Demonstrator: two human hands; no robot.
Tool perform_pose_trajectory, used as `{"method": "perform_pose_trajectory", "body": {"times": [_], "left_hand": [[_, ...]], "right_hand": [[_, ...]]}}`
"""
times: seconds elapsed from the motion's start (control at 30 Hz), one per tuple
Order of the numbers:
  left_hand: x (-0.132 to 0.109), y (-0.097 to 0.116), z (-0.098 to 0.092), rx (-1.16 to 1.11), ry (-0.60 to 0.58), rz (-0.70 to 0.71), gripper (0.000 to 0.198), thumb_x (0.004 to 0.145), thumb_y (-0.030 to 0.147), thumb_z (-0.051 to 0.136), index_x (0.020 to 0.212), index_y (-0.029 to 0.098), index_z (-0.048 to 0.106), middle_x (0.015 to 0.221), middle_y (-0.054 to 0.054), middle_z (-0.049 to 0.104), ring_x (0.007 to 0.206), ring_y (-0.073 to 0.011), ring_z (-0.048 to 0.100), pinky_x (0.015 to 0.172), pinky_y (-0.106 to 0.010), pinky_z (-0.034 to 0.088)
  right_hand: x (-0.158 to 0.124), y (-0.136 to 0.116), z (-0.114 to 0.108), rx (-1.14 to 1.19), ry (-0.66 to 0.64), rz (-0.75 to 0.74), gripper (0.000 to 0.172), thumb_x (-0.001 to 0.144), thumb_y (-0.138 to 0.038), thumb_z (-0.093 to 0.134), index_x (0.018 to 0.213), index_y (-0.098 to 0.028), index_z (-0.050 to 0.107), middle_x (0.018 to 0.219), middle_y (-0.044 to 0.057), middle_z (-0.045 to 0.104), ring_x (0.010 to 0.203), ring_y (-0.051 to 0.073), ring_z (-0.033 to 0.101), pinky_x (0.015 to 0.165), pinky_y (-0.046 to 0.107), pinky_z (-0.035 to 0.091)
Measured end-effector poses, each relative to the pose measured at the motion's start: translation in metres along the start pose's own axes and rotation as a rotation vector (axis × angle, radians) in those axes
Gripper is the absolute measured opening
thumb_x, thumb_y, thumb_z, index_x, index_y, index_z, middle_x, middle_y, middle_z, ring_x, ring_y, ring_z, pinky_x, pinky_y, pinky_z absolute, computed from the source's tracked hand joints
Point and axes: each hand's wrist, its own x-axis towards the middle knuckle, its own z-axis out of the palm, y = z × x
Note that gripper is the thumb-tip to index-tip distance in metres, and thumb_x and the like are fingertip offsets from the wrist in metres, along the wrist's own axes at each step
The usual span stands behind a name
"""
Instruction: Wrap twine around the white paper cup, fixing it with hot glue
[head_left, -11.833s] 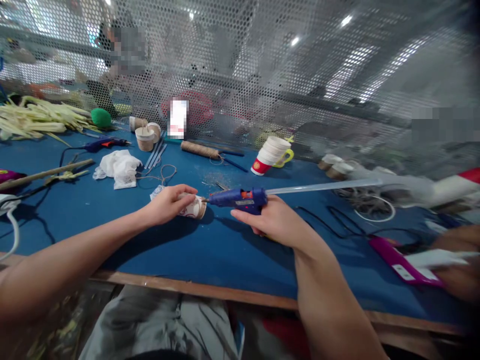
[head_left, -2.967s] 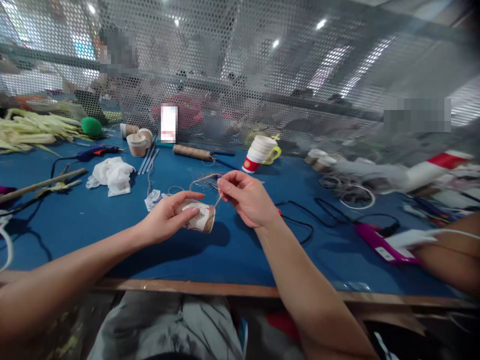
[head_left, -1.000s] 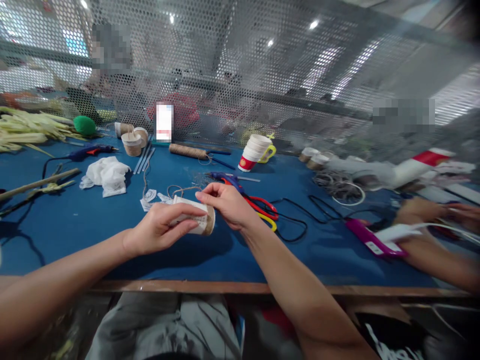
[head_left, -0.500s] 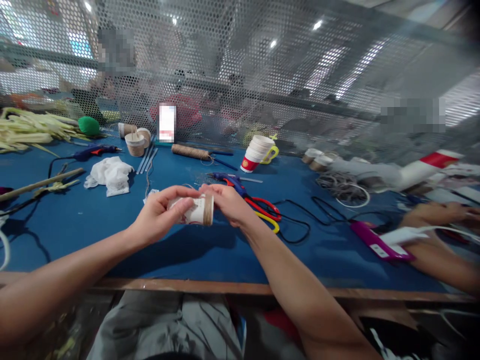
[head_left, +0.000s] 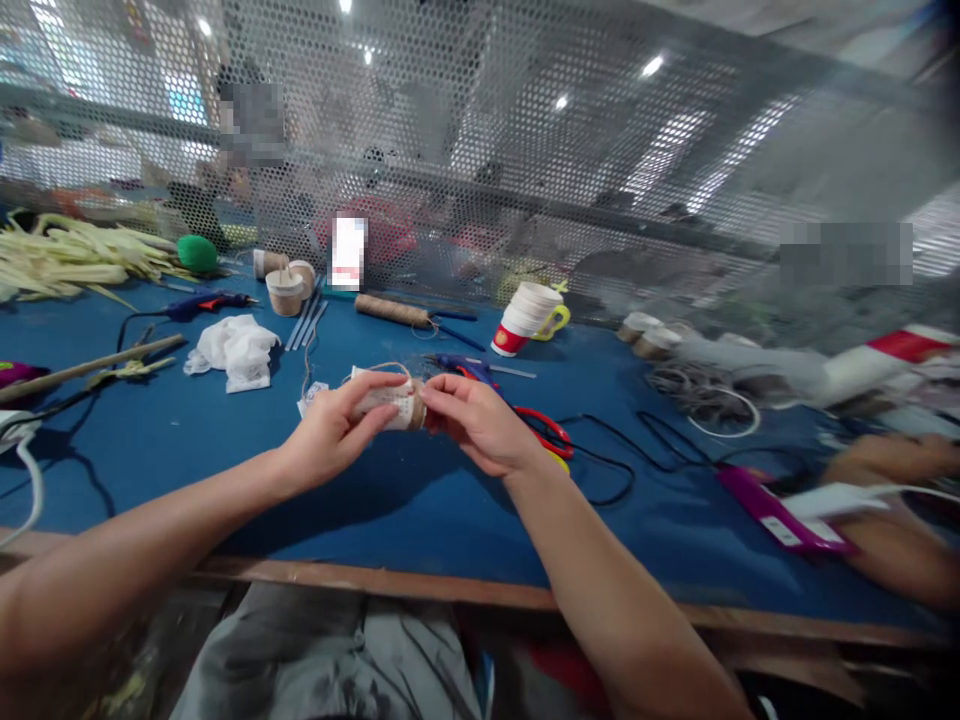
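Observation:
A white paper cup point(head_left: 397, 410), lying sideways above the table, has brown twine wound around its right end. My left hand point(head_left: 334, 425) grips the cup body between thumb and fingers. At the twine-wrapped end, the fingertips of my right hand point(head_left: 480, 422) are pinched together; whether they hold the twine or the cup's edge is too small to tell. A loose strand of twine arches over the cup. Behind my right hand lies a blue glue gun point(head_left: 465, 368), and red-handled scissors point(head_left: 547, 430) are partly hidden by that hand.
Stacked paper cups point(head_left: 525, 315), a twine roll point(head_left: 394, 310) and twine-wrapped cups point(head_left: 285, 292) stand at the back. White cloth point(head_left: 234, 350) and a second glue gun point(head_left: 210, 304) lie left. A purple power strip point(head_left: 780, 510), black cables and another person's arm are right.
The view has shifted slightly, moving the scene right. My right hand has moved from behind the cup to its right end, and the cup has turned in my left hand.

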Motion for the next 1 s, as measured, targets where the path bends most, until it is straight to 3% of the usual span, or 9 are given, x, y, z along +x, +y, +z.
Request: {"method": "perform_pose_trajectory", "body": {"times": [0.13, 0.2, 0.3, 0.47, 0.63, 0.77, 0.87, 1.0], "left_hand": [[0.005, -0.001, -0.004, -0.279, -0.028, -0.087, 0.049, 0.077, 0.032, 0.061, 0.121, 0.016, 0.048, 0.096, -0.006, 0.064, 0.074, -0.0134, 0.058, 0.065, -0.022, 0.048], [0.009, -0.002, -0.006, -0.459, -0.073, -0.165, 0.047, 0.076, 0.035, 0.062, 0.118, 0.016, 0.05, 0.091, -0.005, 0.064, 0.072, -0.0128, 0.059, 0.064, -0.022, 0.048], [0.013, -0.005, -0.008, -0.544, -0.152, -0.239, 0.046, 0.075, 0.033, 0.064, 0.116, 0.016, 0.052, 0.085, -0.003, 0.064, 0.067, -0.0109, 0.058, 0.062, -0.021, 0.046], [0.011, -0.005, -0.007, -0.418, -0.151, -0.219, 0.045, 0.076, 0.033, 0.062, 0.115, 0.013, 0.053, 0.085, -0.004, 0.064, 0.068, -0.0107, 0.057, 0.064, -0.021, 0.045], [0.007, -0.007, -0.004, -0.133, -0.153, -0.074, 0.046, 0.081, 0.031, 0.055, 0.124, 0.015, 0.047, 0.102, -0.008, 0.064, 0.086, -0.0174, 0.06, 0.076, -0.027, 0.047], [0.003, -0.01, -0.002, 0.003, -0.186, 0.072, 0.042, 0.083, 0.027, 0.051, 0.124, 0.017, 0.047, 0.118, -0.009, 0.058, 0.104, -0.0199, 0.056, 0.088, -0.028, 0.043], [0.002, -0.01, -0.002, 0.058, -0.202, 0.149, 0.037, 0.084, 0.024, 0.05, 0.12, 0.016, 0.049, 0.119, -0.009, 0.058, 0.106, -0.0184, 0.055, 0.09, -0.027, 0.042], [0.001, -0.008, -0.001, 0.103, -0.22, 0.141, 0.035, 0.084, 0.023, 0.048, 0.118, 0.014, 0.048, 0.114, -0.009, 0.06, 0.101, -0.0167, 0.057, 0.087, -0.026, 0.043]], "right_hand": [[-0.004, -0.004, -0.003, -0.197, -0.008, -0.149, 0.022, 0.068, -0.034, 0.065, 0.068, -0.016, 0.052, 0.062, -0.004, 0.051, 0.058, 0.008, 0.045, 0.057, 0.023, 0.035], [-0.008, -0.007, -0.003, -0.32, -0.021, -0.194, 0.019, 0.071, -0.032, 0.063, 0.069, -0.017, 0.051, 0.064, -0.004, 0.051, 0.058, 0.008, 0.044, 0.057, 0.023, 0.035], [-0.011, -0.01, -0.002, -0.43, -0.072, -0.217, 0.017, 0.073, -0.03, 0.06, 0.071, -0.017, 0.05, 0.066, -0.003, 0.051, 0.06, 0.009, 0.045, 0.058, 0.024, 0.036], [-0.009, -0.009, -0.001, -0.473, -0.071, -0.226, 0.019, 0.074, -0.034, 0.059, 0.072, -0.017, 0.05, 0.067, -0.002, 0.052, 0.061, 0.009, 0.047, 0.059, 0.024, 0.039], [-0.005, -0.002, 0.0, -0.451, 0.215, -0.389, 0.018, 0.076, -0.033, 0.058, 0.083, -0.017, 0.053, 0.08, 0.002, 0.057, 0.073, 0.013, 0.053, 0.067, 0.027, 0.043], [-0.005, 0.001, 0.002, -0.5, 0.154, -0.5, 0.014, 0.079, -0.027, 0.053, 0.088, -0.018, 0.06, 0.096, 0.006, 0.06, 0.092, 0.016, 0.056, 0.08, 0.03, 0.044], [-0.003, 0.004, 0.003, -0.47, 0.113, -0.466, 0.014, 0.077, -0.024, 0.055, 0.088, -0.018, 0.061, 0.099, 0.006, 0.06, 0.094, 0.016, 0.056, 0.08, 0.03, 0.045], [-0.002, 0.006, 0.004, -0.421, 0.073, -0.392, 0.013, 0.073, -0.024, 0.058, 0.085, -0.018, 0.062, 0.102, 0.006, 0.06, 0.094, 0.016, 0.057, 0.078, 0.03, 0.046]]}}
